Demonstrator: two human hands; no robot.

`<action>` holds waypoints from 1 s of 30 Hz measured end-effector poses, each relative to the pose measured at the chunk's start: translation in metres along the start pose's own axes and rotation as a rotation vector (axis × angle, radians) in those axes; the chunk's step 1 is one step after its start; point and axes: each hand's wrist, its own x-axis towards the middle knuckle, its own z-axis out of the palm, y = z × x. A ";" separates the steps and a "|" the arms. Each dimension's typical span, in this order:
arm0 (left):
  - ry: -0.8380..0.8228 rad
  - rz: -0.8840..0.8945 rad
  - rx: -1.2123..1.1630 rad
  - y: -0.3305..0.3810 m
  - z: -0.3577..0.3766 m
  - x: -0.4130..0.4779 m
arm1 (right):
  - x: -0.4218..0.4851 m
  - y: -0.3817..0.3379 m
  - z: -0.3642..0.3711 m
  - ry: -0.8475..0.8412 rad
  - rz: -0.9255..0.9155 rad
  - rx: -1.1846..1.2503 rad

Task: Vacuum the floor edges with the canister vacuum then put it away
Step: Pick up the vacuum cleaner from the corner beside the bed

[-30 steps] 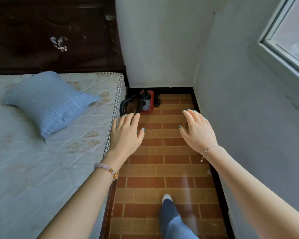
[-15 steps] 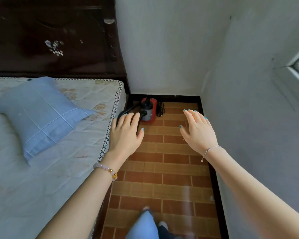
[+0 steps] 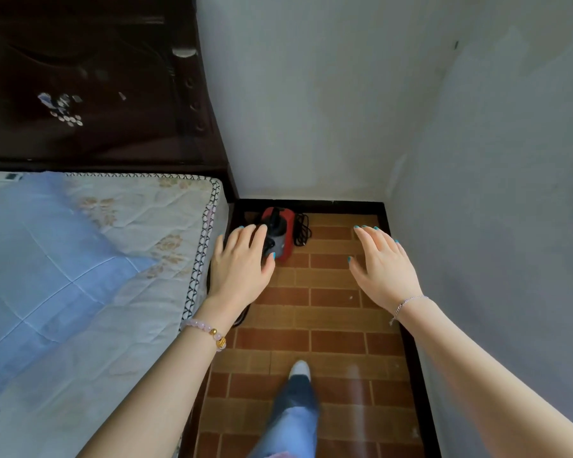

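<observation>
A small red and grey canister vacuum stands on the brick-pattern floor in the far corner, between the bed and the wall. Its black cord lies bunched on its right, and a black hose runs along the bed's side, partly hidden by my arm. My left hand is stretched out, open and empty, and overlaps the vacuum's left part in the view without gripping it. Spread flat to the right, my right hand hovers above the floor and holds nothing.
A bed with a pale quilted mattress and a blue pillow fills the left side, with a dark wooden headboard behind. White walls close the far and right sides. A black skirting lines the narrow floor strip. My foot steps forward.
The view has moved closer to the corner, so the vacuum looks larger and nearer my left hand. The window has left the view. One foot has stepped forward.
</observation>
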 end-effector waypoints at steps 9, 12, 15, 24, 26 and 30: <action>-0.096 -0.053 -0.007 -0.043 0.045 0.092 | 0.121 -0.001 0.011 -0.042 -0.010 -0.009; -0.104 -0.086 -0.002 -0.055 0.058 0.111 | 0.154 0.002 0.019 -0.077 -0.024 -0.026; -0.102 -0.118 0.001 -0.064 0.070 0.126 | 0.185 0.004 0.027 -0.104 -0.053 -0.027; -0.158 -0.264 0.024 -0.071 0.121 0.178 | 0.297 0.027 0.064 -0.239 -0.212 -0.046; -0.178 -0.305 0.023 -0.068 0.134 0.196 | 0.330 0.038 0.074 -0.264 -0.259 -0.056; -0.228 -0.374 0.017 -0.055 0.160 0.238 | 0.397 0.055 0.093 -0.323 -0.337 -0.069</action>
